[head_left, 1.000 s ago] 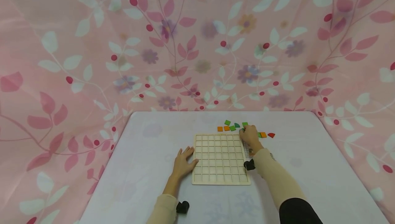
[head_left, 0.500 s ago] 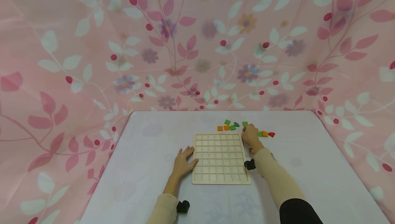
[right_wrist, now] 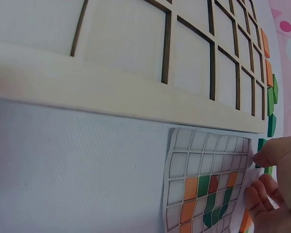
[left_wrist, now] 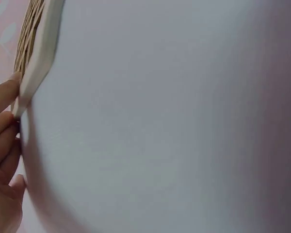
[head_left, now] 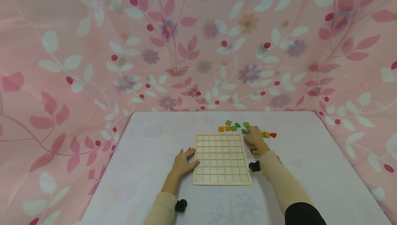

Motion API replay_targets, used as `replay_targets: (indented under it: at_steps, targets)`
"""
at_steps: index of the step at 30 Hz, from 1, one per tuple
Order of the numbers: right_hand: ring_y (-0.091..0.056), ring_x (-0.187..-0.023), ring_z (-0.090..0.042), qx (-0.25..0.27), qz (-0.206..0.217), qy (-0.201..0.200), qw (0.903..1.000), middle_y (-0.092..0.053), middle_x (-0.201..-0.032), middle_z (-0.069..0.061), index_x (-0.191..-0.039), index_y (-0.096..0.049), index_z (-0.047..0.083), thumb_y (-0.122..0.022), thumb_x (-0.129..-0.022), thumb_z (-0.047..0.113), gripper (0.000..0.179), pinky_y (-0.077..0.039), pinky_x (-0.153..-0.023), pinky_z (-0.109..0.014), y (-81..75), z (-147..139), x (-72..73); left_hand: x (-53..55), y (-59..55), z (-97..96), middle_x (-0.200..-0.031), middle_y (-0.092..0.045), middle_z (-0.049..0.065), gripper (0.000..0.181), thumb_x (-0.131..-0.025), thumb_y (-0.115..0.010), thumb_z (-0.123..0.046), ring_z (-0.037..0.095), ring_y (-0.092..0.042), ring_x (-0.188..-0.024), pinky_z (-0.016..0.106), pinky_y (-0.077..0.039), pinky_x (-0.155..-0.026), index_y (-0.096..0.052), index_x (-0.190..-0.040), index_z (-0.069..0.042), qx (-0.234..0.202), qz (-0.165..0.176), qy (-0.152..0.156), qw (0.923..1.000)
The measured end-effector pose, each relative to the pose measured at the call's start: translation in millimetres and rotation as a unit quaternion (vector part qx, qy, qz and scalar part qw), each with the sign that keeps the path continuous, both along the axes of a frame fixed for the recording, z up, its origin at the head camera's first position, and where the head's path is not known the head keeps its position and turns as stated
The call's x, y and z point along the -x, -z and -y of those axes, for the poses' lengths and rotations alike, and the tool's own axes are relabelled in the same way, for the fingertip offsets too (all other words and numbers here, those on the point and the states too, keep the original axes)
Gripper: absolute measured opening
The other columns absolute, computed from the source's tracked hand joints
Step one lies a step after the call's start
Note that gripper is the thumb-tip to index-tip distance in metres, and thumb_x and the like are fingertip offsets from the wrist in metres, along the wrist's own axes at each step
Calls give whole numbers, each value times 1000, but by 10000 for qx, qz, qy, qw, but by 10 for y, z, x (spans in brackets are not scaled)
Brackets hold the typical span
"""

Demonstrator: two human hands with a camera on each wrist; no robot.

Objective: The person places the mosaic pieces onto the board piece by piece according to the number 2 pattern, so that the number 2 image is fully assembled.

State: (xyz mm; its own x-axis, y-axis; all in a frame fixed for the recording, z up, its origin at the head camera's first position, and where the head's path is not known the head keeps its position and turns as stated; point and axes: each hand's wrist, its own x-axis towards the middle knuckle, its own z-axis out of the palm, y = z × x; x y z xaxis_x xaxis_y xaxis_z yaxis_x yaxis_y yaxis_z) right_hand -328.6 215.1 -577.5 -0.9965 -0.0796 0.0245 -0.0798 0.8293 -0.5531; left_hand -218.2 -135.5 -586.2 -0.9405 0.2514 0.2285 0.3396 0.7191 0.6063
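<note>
A pale wooden board point(head_left: 222, 159) divided into square cells lies on the white table. Along its left edge rests my left hand point(head_left: 183, 163), fingers spread, with the thumb on the rim; the left wrist view shows the thumb point(left_wrist: 7, 92) over the board's edge. My right hand point(head_left: 254, 136) is over the far end of a gridded pattern card point(right_wrist: 184, 165), which lies by the board's right side. Thumb and fingers stand apart with nothing visible between them. Close to its fingertips lies a dark green rounded piece point(head_left: 244, 131).
Behind the board lie several loose pieces: orange squares point(head_left: 221, 129), green squares point(head_left: 228, 123) and another dark green rounded piece point(head_left: 237, 125). Right of the right hand are an orange square point(head_left: 266, 134) and a red rounded piece point(head_left: 273, 135). A floral pink curtain point(head_left: 198, 45) hangs behind the table.
My right hand has shifted slightly right, uncovering a dark green rounded piece and more of the pattern card. The left hand and the board stay in place.
</note>
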Motion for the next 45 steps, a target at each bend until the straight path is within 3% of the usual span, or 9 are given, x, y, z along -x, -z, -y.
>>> replay_targets:
  at_steps: [5,9,12,19,23,27,33,39,45]
  targets:
    - [-50,-104,-51,-384,93,-260,9989,-44,-124,-36,-125,-58,-1,-52,-86,4,40,-45,-83,-58,-61,73,-72,28,-163,12,-121,-62,15,57,-75,-76,-30,32,-57,-116,49,-34,-106,-62,-123,-2,764,414,147,9961]
    - [-54,-99,-43,-600,-30,-414,9973,-51,-115,-32,-117,-59,-8,-56,-90,8,32,-46,-87,-54,-143,102,-109,65,-249,22,-120,-63,15,58,-72,-78,-33,35,-58,-111,48,-40,-99,-64,-121,-4,1112,548,256,9920]
    - [-55,-85,-33,-510,18,-477,9976,-57,-98,-26,-103,-61,-12,-60,-84,9,28,-49,-78,-46,-181,81,-85,95,-287,30,-119,-64,15,59,-70,-80,-34,36,-59,-110,47,-44,-94,-65,-119,-5,1198,684,270,9901]
    - [-46,-56,-17,-47,553,-327,9979,-58,-66,-10,-78,-61,-6,-69,-78,13,20,-42,-52,-30,-220,10,-69,119,-326,47,-118,-64,16,61,-67,-83,-32,35,-59,-111,45,-45,-95,-66,-119,-4,1063,956,329,9892]
    - [-46,-56,-18,-61,426,-247,9988,-58,-66,-11,-80,-59,-6,-69,-78,14,23,-44,-54,-32,-214,2,-118,122,-329,49,-120,-63,15,62,-67,-84,-32,34,-58,-113,45,-44,-96,-65,-119,-5,1015,1036,301,9890]
    - [-55,-68,-25,25,201,-76,9998,-62,-79,-20,-88,-59,-10,-67,-77,16,29,-50,-65,-41,-179,-11,-178,123,-324,44,-122,-62,13,63,-68,-83,-32,34,-56,-116,45,-43,-98,-64,-121,-6,881,1162,243,9890]
    - [-59,-74,-28,629,127,108,9979,-63,-86,-21,-94,-61,-10,-69,-80,16,31,-52,-68,-43,-116,19,-262,93,-292,57,-123,-62,13,63,-68,-83,-33,35,-55,-116,47,-42,-98,-64,-122,-6,830,1262,178,9884]
    - [-61,-79,-30,1430,-115,-369,9890,-64,-88,-21,-97,-62,-12,-69,-81,8,26,-53,-71,-42,-149,255,-375,79,-262,68,-122,-62,13,63,-68,-83,-32,35,-55,-116,47,-42,-97,-64,-121,-6,766,1212,158,9895]
    - [-59,-77,-23,1135,-277,-973,9884,-64,-85,-14,-97,-63,-9,-69,-80,9,25,-53,-70,-36,-138,525,-386,110,-250,63,-122,-63,12,63,-68,-83,-30,34,-55,-116,46,-42,-98,-63,-122,-4,645,1141,217,9911]
